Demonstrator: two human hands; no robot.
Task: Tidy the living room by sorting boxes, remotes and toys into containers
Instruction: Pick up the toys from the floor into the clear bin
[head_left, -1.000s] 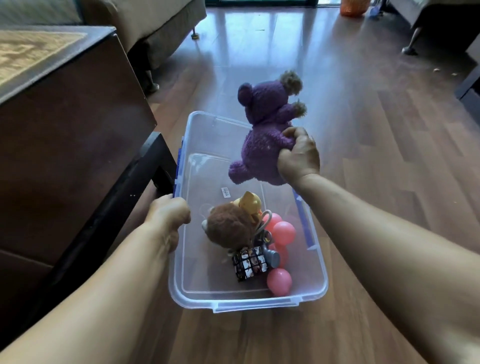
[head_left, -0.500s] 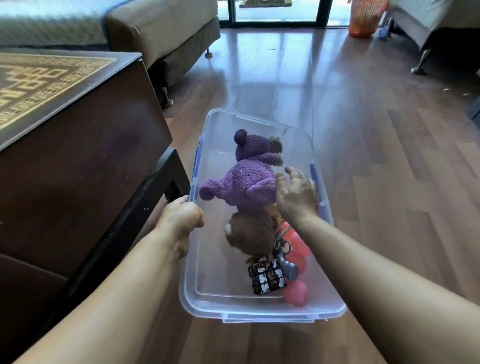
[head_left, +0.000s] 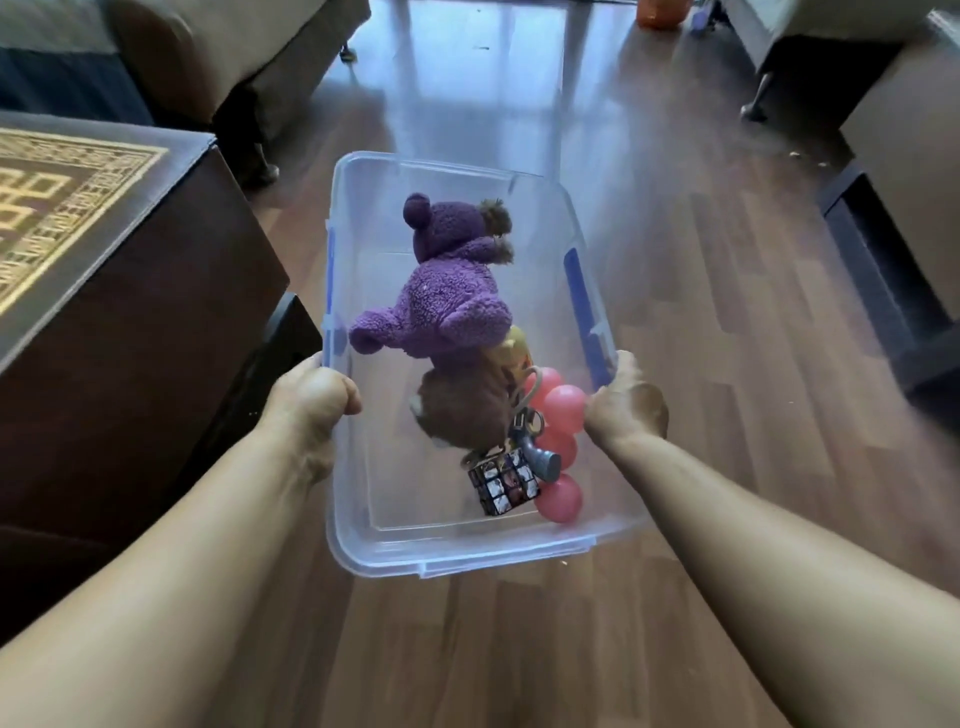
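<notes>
A clear plastic bin (head_left: 441, 166) with blue latches is in the middle of the view above the wooden floor. My left hand (head_left: 311, 400) grips its left rim and my right hand (head_left: 626, 410) grips its right rim. Inside lies a purple plush bear (head_left: 441, 291), on top of a brown plush toy (head_left: 462, 410). Beside them are a yellow toy (head_left: 511, 351), several pink balls (head_left: 563, 408), a picture cube (head_left: 504, 480) and a grey toy gun (head_left: 540, 457).
A dark wooden table (head_left: 130, 291) with a patterned top stands close on the left. A sofa (head_left: 234, 47) is at the back left, another seat (head_left: 831, 36) at the back right, a dark low unit (head_left: 883, 270) on the right. An orange basket (head_left: 662, 13) sits far back.
My right hand has let go of the purple bear, which now lies in the bin, and has moved to grip the bin's right rim. My left hand stays on the left rim.
</notes>
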